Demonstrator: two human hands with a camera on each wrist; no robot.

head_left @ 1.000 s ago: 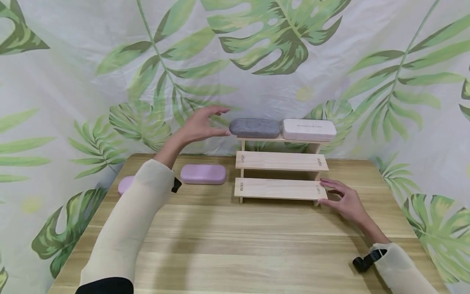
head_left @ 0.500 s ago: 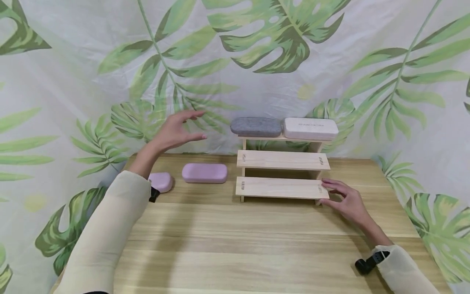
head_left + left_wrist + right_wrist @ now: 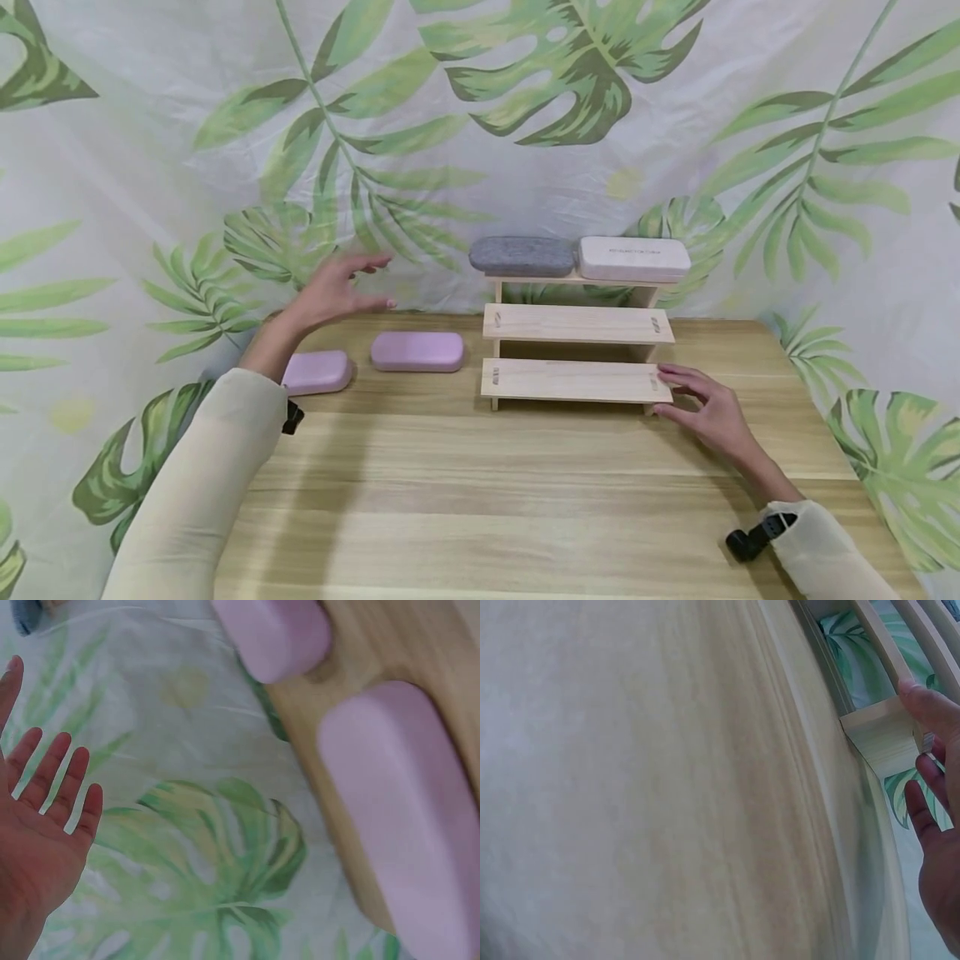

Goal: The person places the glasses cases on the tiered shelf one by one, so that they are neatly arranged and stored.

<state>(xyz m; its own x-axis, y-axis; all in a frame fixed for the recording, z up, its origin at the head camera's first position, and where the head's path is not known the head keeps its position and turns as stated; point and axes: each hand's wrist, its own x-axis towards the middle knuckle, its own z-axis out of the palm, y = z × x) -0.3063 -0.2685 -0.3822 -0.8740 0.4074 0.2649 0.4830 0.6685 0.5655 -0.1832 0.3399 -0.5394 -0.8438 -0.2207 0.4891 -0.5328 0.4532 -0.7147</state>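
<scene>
My left grip [image 3: 330,292], the nearer one, is empty, fingers apart; below it lies the left pink case [image 3: 318,372], by the surface's [image 3: 525,500] back-left corner, roughly along the back edge. Right grip [image 3: 705,408] holds the wooden rack [image 3: 573,381].

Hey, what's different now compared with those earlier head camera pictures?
The left hand has moved left and down, away from the gray case, and holds nothing; more of the left lilac case now shows. The right hand still holds the bottom step at its right end. The gray case, white case and right lilac case stayed put.
</scene>
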